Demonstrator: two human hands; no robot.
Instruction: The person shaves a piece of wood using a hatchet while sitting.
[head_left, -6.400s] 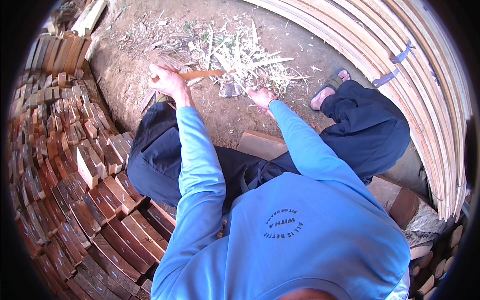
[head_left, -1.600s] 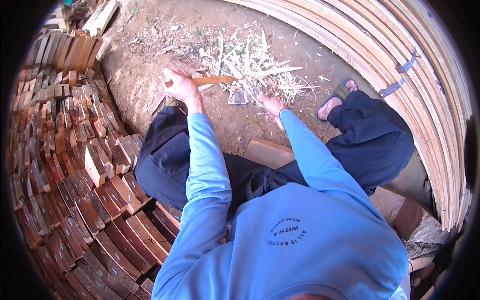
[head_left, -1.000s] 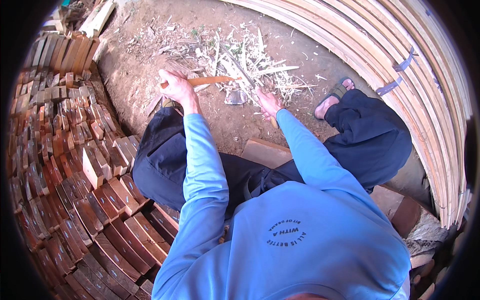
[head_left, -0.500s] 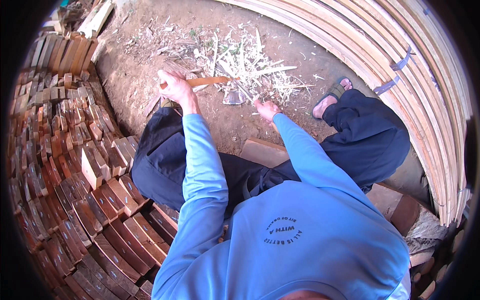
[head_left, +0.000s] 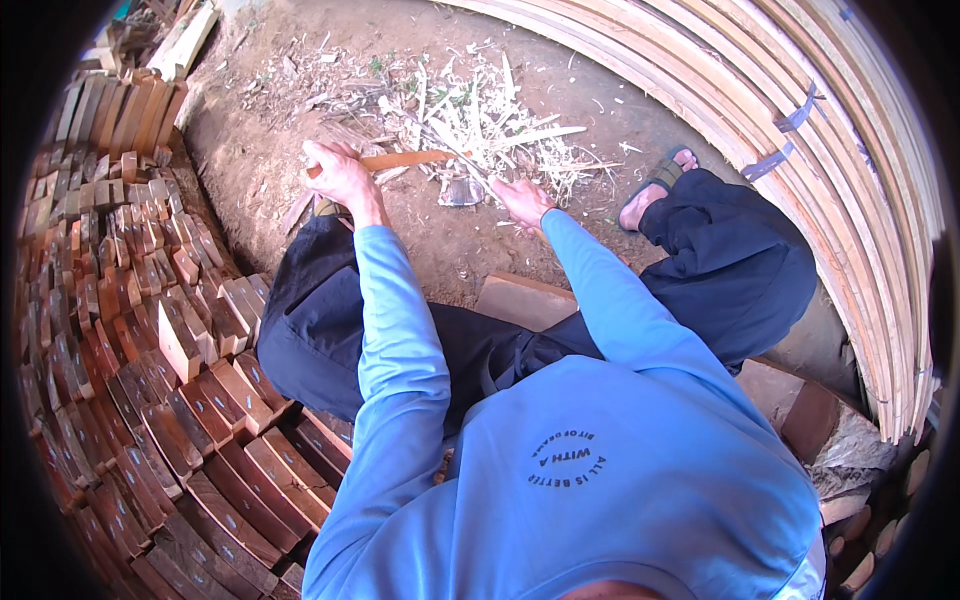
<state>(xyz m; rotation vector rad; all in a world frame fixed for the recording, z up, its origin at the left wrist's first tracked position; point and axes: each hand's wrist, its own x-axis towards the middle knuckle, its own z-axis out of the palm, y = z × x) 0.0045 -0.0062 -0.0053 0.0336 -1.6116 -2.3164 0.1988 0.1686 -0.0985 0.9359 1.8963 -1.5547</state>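
Observation:
My left hand (head_left: pixel 343 182) is closed round one end of a flat orange-brown strip (head_left: pixel 405 160), which points to the right; I cannot tell whether it is wood or a blade. Closed too, my right hand (head_left: pixel 523 204) grips a thin, pale, stick-like length (head_left: pixel 476 172) that slants up and left from the fingers. The strip's tip and this thin length meet or cross between my hands. Just below that spot a small block (head_left: pixel 460 191) sits on the ground. Pale wood shavings (head_left: pixel 490 120) lie heaped beyond.
Stacked wooden pieces (head_left: pixel 225 470) fill the left side. Long bent pale boards (head_left: pixel 850 170), tied with strips, curve along the right. A flat brick-like slab (head_left: pixel 525 302) lies between my legs. My sandalled foot (head_left: pixel 655 190) rests on the dirt ground (head_left: pixel 260 170).
My right hand has shifted slightly up and left along with the thin length. My left hand and the strip sit slightly further left, as the whole view has moved a little.

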